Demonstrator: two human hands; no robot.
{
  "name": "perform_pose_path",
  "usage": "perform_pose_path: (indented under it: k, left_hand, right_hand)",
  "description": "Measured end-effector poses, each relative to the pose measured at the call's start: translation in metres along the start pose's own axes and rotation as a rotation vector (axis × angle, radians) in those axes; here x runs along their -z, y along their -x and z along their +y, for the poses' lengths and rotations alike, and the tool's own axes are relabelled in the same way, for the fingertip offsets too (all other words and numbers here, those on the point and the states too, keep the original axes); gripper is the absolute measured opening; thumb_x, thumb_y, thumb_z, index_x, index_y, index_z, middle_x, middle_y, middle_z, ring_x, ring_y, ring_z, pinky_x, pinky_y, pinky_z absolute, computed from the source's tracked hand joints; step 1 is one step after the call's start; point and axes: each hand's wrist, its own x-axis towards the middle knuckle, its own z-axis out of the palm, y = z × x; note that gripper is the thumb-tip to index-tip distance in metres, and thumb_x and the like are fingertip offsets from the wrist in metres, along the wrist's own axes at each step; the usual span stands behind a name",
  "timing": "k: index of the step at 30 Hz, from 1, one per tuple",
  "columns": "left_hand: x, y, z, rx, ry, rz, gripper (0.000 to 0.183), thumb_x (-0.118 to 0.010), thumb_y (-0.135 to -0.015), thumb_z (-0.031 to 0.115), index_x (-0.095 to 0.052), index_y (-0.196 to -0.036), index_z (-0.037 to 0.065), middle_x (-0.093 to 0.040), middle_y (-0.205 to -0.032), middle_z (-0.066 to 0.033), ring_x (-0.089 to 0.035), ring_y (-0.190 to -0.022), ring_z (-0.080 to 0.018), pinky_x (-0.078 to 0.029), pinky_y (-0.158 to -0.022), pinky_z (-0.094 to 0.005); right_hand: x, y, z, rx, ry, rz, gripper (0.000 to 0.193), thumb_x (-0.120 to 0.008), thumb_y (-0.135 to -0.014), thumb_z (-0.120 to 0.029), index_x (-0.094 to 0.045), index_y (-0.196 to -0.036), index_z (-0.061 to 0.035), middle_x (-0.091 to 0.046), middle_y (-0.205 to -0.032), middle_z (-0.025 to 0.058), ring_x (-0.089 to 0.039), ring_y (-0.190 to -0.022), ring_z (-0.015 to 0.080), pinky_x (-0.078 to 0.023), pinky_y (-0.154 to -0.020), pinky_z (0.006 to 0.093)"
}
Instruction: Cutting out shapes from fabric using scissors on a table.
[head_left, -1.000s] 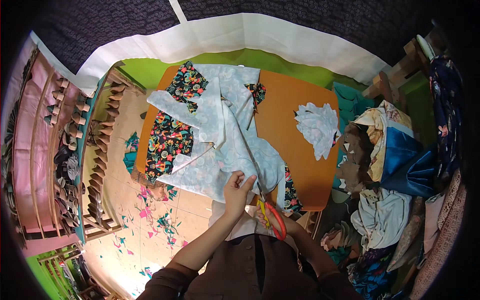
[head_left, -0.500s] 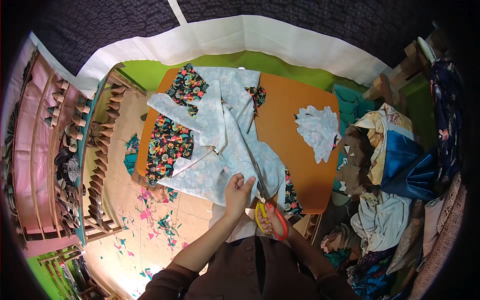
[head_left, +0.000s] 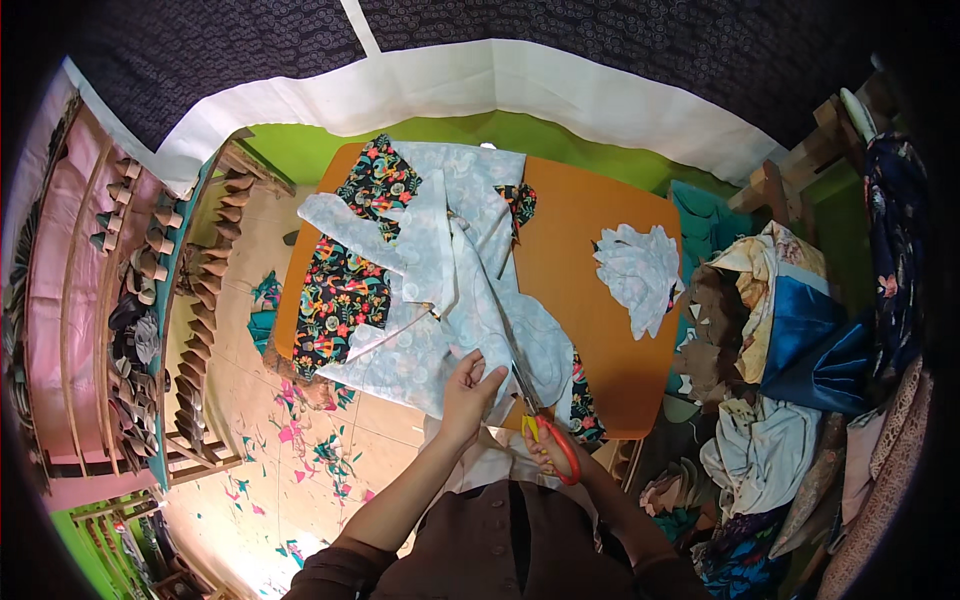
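A pale blue-white fabric (head_left: 410, 355), the back side of a floral print, lies spread and layered over the table. At its near edge my left hand (head_left: 468, 400) is closed, with thumb and fingers pinching the cloth. My right hand (head_left: 548, 452) grips large scissors (head_left: 533, 405) by their red and yellow handles. Their long blades point away from me along the fabric, just right of my left hand, and the handles are close together. Black floral print (head_left: 340, 295) shows at the left, and another printed strip (head_left: 585, 400) hangs at the right edge.
The fabric lies on an orange-brown table (head_left: 570, 220). A bunched stack of cut pale pieces (head_left: 640, 272) rests on its right side. Heaped cloths (head_left: 765, 450) stand at the right. Racks of shoe-shaped forms (head_left: 200, 320) line the left, and scraps (head_left: 325, 455) litter the tiled floor.
The scissors' handles have come together, closing the blades. My right hand has shifted slightly to the right and down. My left hand remains at the fabric's near edge.
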Motion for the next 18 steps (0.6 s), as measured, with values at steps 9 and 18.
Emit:
perform_pose_path:
  k: [9,18]
  left_hand:
    - [-0.002,0.008,-0.006,-0.011,-0.104,0.056,0.05,-0.058,-0.076,0.0,-0.034,-0.118,-0.006,-0.055,-0.098,-0.0096,-0.053,-0.085,-0.0108,-0.042,-0.072,-0.0184]
    - [0.002,0.009,0.006,0.007,-0.029,-0.024,0.025,-0.057,-0.077,0.001,-0.042,-0.097,0.001,-0.056,-0.084,-0.0053,-0.053,-0.07,-0.0075,-0.041,-0.058,-0.0176]
  right_hand:
    - [-0.012,0.002,-0.018,0.002,-0.134,-0.022,0.046,-0.037,-0.08,-0.057,-0.038,-0.079,-0.0111,-0.034,-0.062,-0.0051,-0.031,-0.048,0.0033,-0.027,-0.041,0.0169]
    - [0.0,0.007,-0.026,0.075,0.072,0.045,0.042,-0.041,-0.082,-0.052,-0.037,-0.073,-0.0111,-0.035,-0.056,-0.0046,-0.03,-0.041,0.0034,-0.026,-0.037,0.018]
